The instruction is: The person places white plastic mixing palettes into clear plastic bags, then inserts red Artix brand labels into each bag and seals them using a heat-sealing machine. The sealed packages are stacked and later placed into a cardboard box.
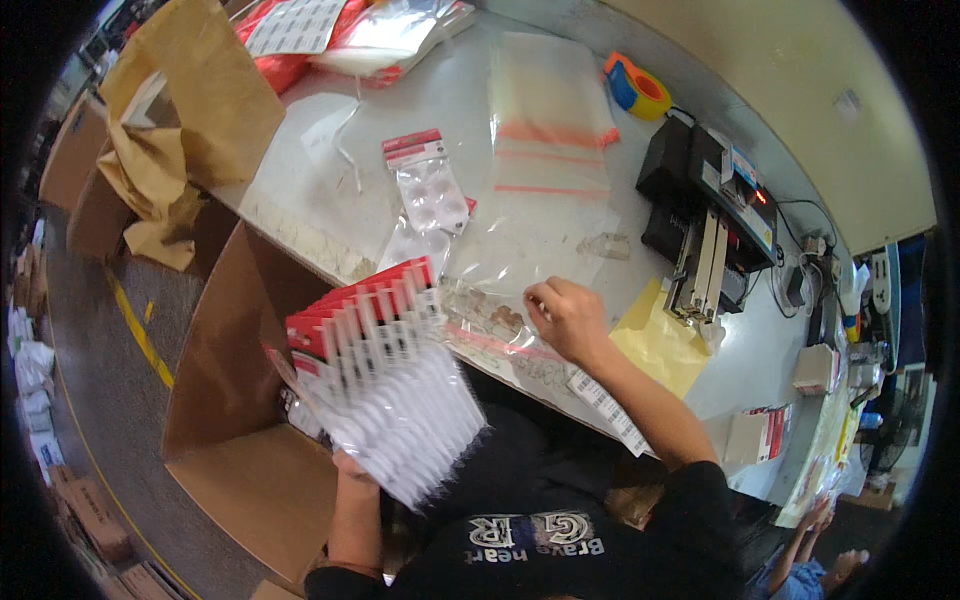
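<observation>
My left hand (354, 470) is closed around the lower edge of a thick, fanned stack of white blister packs with red header cards (400, 390), tilted beside the table's front edge. Above a clear plastic bag (490, 260) on the table, my right hand (568, 315) has its fingers curled together; whether anything is in them is hidden. Two more packs with red headers and clear round cups (428, 195) lie farther back. A strip of barcode labels (608, 412) sits by my right forearm.
An open cardboard box (240, 440) stands at the left, with brown paper (190, 120) behind it. Flat clear bags (550, 120), a tape roll (637, 88), a black label printer (715, 200) and yellow paper (660, 335) occupy the table. Another person (810, 570) is at lower right.
</observation>
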Tool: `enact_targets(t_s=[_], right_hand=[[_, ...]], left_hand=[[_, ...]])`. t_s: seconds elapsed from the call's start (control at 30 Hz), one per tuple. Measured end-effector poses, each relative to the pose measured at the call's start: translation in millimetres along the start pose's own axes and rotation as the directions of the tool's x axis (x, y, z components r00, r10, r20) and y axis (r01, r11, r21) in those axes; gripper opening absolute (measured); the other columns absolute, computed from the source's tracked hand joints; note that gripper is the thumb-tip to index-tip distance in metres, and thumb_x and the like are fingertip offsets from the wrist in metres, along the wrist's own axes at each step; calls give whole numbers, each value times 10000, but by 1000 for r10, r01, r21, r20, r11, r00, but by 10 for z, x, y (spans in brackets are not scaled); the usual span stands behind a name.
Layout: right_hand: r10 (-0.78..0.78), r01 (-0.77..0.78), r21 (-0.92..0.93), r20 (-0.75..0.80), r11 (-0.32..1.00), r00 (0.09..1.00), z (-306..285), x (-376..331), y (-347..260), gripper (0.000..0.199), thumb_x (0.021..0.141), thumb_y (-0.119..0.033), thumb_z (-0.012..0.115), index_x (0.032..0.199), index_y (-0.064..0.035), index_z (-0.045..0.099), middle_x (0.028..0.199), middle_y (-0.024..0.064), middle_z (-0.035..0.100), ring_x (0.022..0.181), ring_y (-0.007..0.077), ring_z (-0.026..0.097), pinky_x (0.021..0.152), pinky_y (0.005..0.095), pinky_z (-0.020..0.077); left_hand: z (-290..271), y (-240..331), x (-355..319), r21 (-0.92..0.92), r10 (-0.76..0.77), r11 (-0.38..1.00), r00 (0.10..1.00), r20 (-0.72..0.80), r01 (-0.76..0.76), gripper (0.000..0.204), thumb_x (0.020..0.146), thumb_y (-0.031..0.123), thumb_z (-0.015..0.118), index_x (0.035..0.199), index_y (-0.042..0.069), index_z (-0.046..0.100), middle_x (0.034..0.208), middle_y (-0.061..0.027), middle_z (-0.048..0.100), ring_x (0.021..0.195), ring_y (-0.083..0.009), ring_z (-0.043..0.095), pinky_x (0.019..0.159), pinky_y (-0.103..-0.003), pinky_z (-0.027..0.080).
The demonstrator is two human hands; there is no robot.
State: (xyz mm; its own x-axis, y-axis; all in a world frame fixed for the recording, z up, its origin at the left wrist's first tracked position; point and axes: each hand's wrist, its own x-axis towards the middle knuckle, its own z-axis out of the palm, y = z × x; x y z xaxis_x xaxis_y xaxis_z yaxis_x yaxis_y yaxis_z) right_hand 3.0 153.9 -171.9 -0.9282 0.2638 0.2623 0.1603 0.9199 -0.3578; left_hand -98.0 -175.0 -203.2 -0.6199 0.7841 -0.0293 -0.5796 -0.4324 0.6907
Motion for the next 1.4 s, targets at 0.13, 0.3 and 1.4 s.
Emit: enact_targets(t_s=[0.13,0.3,1.4], right_hand=[[143,-188,212,211,959,967,61,-234,-215,112,761,-159,654,849,-96,683,772,112,652,712,286,643,616,373,500],[431,-590,542,403,598,807,-193,-379,33,183,781,-161,702,926,-49,709,769,116,696,664,163,662,625,276,506],[287,-282,399,50,873,957,55,-689,-675,73,833,-17,590,885,-12,539,795,158,531,693,327,543,612,373,442]], left_hand=[[245,-230,119,213,-195,964,967,165,158,934,454,179,856,1280,-5,462,1234,-139,539,1121,-260,522,975,-403,410],[605,-334,173,505,-496,784,853,162,361,1283,451,198,903,1448,-3,120,1433,-145,314,1309,-229,331,1092,-346,234],[933,-410,89,917,-305,398,940,151,-18,894,562,394,861,1340,218,457,1299,-278,356,1216,-438,413,969,-455,416]])
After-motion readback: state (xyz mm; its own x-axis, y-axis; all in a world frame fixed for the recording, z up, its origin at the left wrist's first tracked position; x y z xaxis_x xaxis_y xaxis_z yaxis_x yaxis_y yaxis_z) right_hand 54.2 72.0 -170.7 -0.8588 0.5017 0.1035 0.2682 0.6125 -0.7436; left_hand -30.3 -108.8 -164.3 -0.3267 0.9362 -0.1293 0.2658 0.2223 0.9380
